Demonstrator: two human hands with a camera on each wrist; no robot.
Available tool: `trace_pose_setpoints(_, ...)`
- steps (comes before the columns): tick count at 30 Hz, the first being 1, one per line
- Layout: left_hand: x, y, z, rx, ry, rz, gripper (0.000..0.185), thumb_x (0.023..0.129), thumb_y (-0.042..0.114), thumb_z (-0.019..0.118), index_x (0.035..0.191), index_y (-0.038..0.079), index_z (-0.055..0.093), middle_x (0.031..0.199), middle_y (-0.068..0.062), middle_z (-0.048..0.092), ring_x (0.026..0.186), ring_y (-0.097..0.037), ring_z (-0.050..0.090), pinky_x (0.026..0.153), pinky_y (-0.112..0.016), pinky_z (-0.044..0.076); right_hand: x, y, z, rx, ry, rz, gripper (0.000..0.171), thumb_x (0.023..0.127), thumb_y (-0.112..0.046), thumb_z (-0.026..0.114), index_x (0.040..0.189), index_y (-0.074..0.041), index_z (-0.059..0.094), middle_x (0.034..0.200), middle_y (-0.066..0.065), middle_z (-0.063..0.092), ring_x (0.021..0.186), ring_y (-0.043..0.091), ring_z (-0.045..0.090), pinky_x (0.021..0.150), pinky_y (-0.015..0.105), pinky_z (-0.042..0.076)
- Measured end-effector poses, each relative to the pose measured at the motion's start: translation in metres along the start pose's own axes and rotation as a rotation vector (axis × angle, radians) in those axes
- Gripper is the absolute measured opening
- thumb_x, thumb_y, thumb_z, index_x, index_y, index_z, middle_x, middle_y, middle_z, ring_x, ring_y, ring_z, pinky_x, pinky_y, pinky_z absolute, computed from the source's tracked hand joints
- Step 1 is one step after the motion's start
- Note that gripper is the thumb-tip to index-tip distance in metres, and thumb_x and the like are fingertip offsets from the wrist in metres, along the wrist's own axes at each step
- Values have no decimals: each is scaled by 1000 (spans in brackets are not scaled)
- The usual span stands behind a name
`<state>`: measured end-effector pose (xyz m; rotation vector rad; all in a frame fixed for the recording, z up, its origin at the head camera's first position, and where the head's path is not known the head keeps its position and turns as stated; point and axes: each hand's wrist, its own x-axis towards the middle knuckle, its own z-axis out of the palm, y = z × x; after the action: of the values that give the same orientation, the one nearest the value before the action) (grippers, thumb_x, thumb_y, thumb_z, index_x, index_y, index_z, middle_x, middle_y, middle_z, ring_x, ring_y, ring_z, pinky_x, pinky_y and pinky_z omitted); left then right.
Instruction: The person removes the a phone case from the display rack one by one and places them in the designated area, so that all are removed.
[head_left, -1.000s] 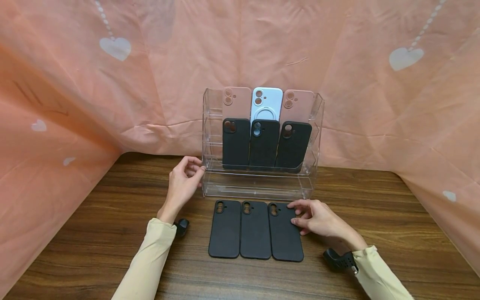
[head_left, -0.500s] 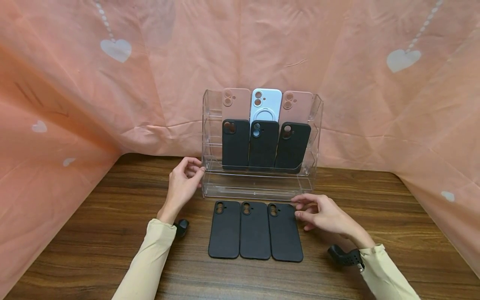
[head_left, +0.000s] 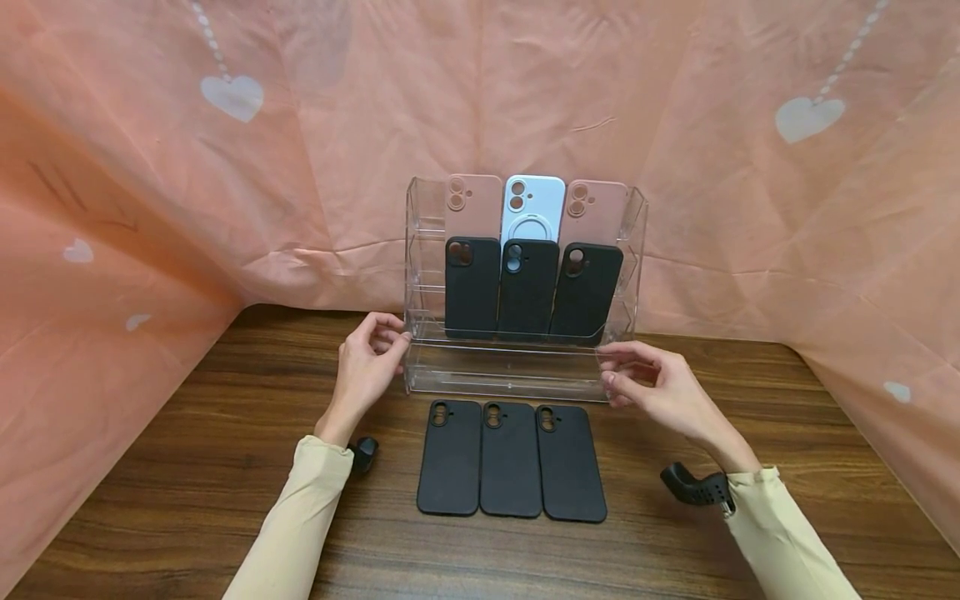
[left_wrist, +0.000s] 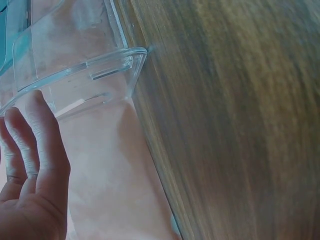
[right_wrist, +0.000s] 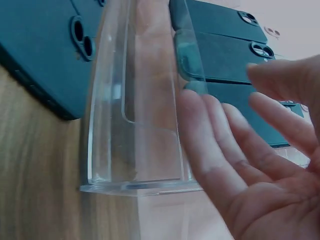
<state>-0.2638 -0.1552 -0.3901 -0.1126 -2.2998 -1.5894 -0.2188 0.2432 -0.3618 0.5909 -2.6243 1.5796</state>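
A clear acrylic tiered display rack (head_left: 517, 385) stands on the table, with several phone cases leaning in its tiers. My left hand (head_left: 367, 358) touches the rack's left side; in the left wrist view its fingers (left_wrist: 46, 130) lie extended against the clear panel. My right hand (head_left: 652, 385) is at the rack's lower right corner, fingers spread and holding nothing. In the right wrist view its fingertips (right_wrist: 192, 102) overlap the rack's side; contact is hard to tell. Flat before the rack lie three black phone cases in a row: left (head_left: 450, 458), middle (head_left: 511, 460) and right (head_left: 572, 463).
Three black cases (head_left: 528, 287) stand in a middle tier. Behind them are two pink cases (head_left: 480, 208) and a white case with a ring (head_left: 535, 200). Pink cloth (head_left: 337, 167) with hearts encloses the wooden table (head_left: 225, 467).
My right hand has left the upper right edge of the right flat case and moved up and away to the rack's right side. My left hand has stayed at the rack's left side.
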Motion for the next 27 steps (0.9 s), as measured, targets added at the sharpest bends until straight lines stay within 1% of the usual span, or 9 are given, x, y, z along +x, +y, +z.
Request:
trace_pose_setpoints(3,0,0,0,-6,0,2,15,95,16,70,108,10,67,92,-14,71,69,-23,70,58,-35,64,6,-2,-2,10,85,-57,38,97,-4,68,133,5,59,109,22,68,83,18,75,70,41,66)
trace_pose_setpoints(5,0,0,0,-7,0,3,15,95,16,70,108,9,66,92,-14,71,69,-23,69,57,-32,63,10,-3,-3,21,142,-90,39,96,-3,68,133,6,58,109,14,69,86,14,75,71,40,66)
trace_pose_setpoints(7,0,0,0,-7,-2,2,15,95,17,70,108,10,66,92,-14,71,69,-23,70,56,-29,62,14,-4,-4,32,192,-123,40,96,-1,69,134,6,58,110,10,69,89,10,74,71,36,66)
trace_pose_setpoints(12,0,0,0,-7,-2,-4,15,95,17,70,108,10,67,92,-14,71,70,-26,70,56,-26,61,26,-8,-6,67,301,-206,40,92,5,69,131,4,61,109,10,69,88,7,74,70,29,65)
trace_pose_setpoints(16,0,0,0,-9,-3,-1,15,95,17,70,107,10,67,92,-14,71,71,-27,71,55,-26,61,36,-11,-8,121,373,-264,41,90,10,69,130,8,61,106,3,70,88,6,74,70,24,64)
trace_pose_setpoints(20,0,1,-1,-8,-3,1,14,95,16,70,107,10,66,92,-14,71,69,-24,70,55,-26,61,44,-14,-10,130,423,-284,43,89,11,69,131,5,61,108,1,69,91,5,72,73,20,63)
trace_pose_setpoints(23,0,0,0,-10,-3,1,14,95,16,70,107,10,67,91,-14,71,66,-19,69,55,-26,60,48,-17,-10,83,448,-272,46,90,9,70,134,1,60,110,-1,68,93,2,71,73,19,62)
trace_pose_setpoints(26,0,0,0,-12,-2,1,14,94,15,70,107,10,67,91,-14,71,65,-16,68,55,-26,60,52,-19,-9,22,479,-248,49,90,5,71,137,-3,60,111,-3,66,89,-4,71,70,17,62)
trace_pose_setpoints(27,0,0,0,-13,-2,0,14,94,15,70,107,9,67,91,-14,71,65,-16,68,55,-26,60,54,-21,-9,-13,497,-238,49,90,3,72,137,-4,60,112,-2,66,87,-6,70,69,16,61)
